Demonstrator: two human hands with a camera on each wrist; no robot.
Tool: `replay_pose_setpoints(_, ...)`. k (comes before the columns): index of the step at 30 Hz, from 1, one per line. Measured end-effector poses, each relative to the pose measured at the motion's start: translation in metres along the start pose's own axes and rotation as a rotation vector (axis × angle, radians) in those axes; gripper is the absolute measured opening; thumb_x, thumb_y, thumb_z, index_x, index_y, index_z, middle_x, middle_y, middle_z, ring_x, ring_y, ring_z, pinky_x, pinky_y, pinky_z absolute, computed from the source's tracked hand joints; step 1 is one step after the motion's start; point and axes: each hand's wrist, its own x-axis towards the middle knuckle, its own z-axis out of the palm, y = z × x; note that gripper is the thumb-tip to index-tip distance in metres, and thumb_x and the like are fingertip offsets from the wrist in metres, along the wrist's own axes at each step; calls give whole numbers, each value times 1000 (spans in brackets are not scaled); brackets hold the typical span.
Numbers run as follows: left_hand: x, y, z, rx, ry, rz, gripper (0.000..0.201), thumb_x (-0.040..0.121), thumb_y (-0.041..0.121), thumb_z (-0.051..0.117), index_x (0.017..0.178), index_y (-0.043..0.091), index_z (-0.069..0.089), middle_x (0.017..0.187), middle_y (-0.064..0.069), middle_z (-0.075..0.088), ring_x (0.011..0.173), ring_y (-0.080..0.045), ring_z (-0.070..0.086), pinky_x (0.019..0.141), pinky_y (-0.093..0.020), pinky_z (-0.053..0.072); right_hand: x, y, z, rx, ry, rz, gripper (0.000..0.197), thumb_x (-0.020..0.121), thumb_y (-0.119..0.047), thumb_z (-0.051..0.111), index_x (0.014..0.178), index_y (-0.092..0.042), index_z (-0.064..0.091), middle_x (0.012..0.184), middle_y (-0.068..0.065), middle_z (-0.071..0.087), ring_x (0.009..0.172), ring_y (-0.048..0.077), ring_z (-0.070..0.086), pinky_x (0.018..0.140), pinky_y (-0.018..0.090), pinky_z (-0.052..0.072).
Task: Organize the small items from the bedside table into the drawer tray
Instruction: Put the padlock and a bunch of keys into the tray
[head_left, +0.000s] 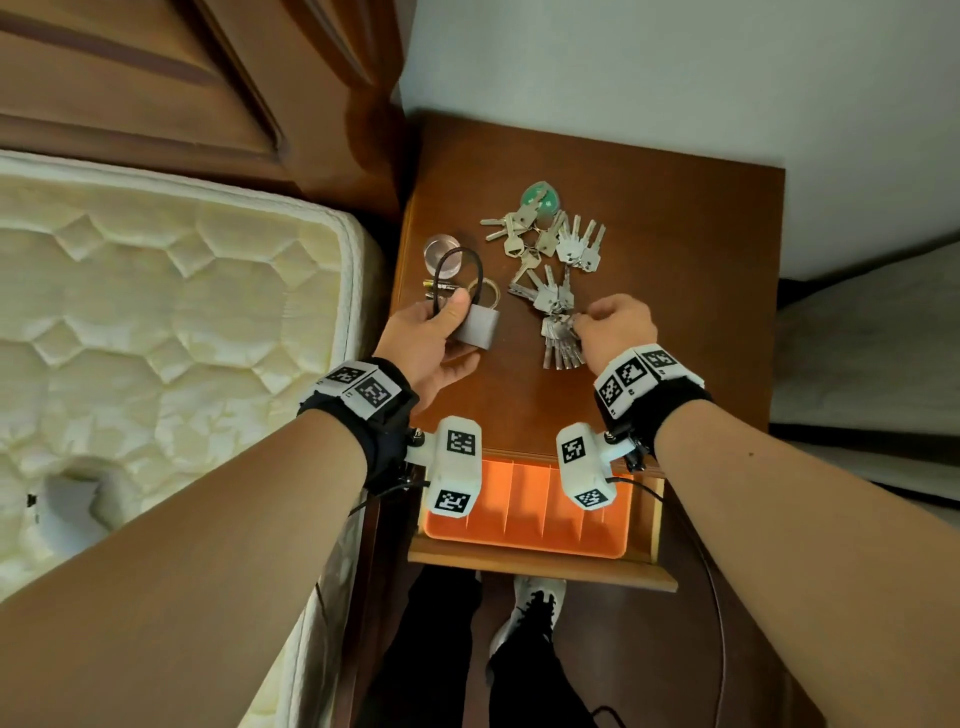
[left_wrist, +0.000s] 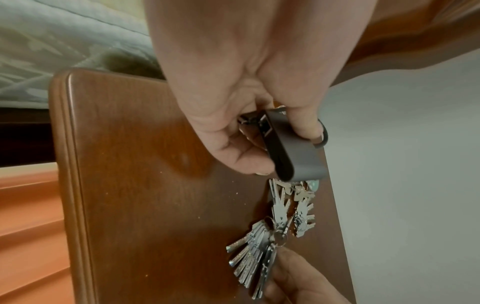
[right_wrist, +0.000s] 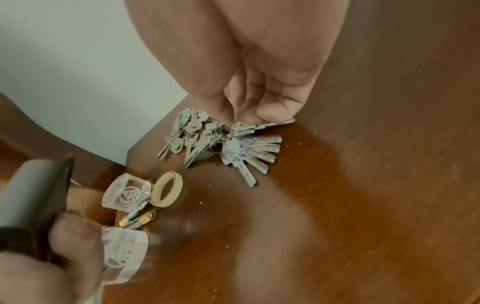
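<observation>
Two hands are at work, each with something between its fingers; the left hand grips a grey padlock with a looped black cable shackle, thumb pressed on the near face of the body and the other fingers curled beneath it, lifted clear of the counter near its left side; the right hand has thumb and fingertips pinched narrow on the head end of a fanned bunch of keys, which seems to lie flat on the wood, its blades spreading toward the near edge; just beyond that bunch, further keys sprawl toward the far side, with a green tag at the far end; whether they all hang on one chain cannot be told; to the left of them, past the padlock, sit a clear round block, a pale ring and a couple of small batteries, all untouched; at the near edge the drawer stands open with an orange tray divided into narrow compartments, and every compartment in view looks bare, though the wrist cameras hide part of it; judged from that, the sorting has barely begun: nothing visibly sits in the tray, two items are in hand, and the rest remain on the counter.
</observation>
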Motion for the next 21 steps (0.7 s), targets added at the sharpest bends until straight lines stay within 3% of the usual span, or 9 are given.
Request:
replay_pose_setpoints(3,2,1,-5,-33,2,-3,20,95,28,63,105,12,59,102,-10,64,91,-25,62,71,-34,55,1,-3,8,-26,0,-38,21,90,-21,64,111,-20,68,110,6,70,73,17,62,50,20,40)
replay_pose_setpoints(6,3,1,-9,-29,-12,8,27,97,24,61,119,9,57,111,-12,63,94,-25,63,70,-33,56,1,-4,15,-29,21,-7,17,92,-19,64,108,-18,70,109,8,70,59,11,56,44,19,37)
replay_pose_setpoints(13,-1,-1,-19,40,-24,51,18,98,20,60,113,12,55,110,-9,64,89,-20,65,66,-30,56,-11,-2,3,-22,10,-75,5,87,-21,71,87,-17,75,100,6,72,57,8,57,44,17,38)
replay_pose_setpoints(15,-7,-3,-19,50,-16,62,18,97,20,60,113,13,55,111,-10,64,90,-20,65,68,-31,55,-20,1,-4,-8,11,-129,13,82,-22,74,70,-24,70,105,8,69,73,17,65,53,20,45)
replay_pose_setpoints(17,-16,-7,-17,51,-15,68,20,97,19,61,115,13,56,111,-9,64,90,-20,66,71,-32,55,-28,6,-12,-21,1,-126,18,77,-28,76,62,-26,67,107,7,68,96,28,65,74,35,56)
replay_pose_setpoints(19,-27,-14,-14,46,-23,69,21,98,16,59,117,14,54,110,-9,64,90,-20,66,74,-33,54,-41,11,-25,-27,-34,-122,16,75,-32,76,61,-28,69,107,4,68,109,31,60,91,46,53)
replay_pose_setpoints(21,-39,-22,-10,37,-28,72,18,98,13,58,116,13,54,108,-9,64,90,-21,66,76,-34,54,-59,18,-41,13,-76,-156,14,73,-32,76,61,-27,70,101,0,70,112,31,58,97,47,49)
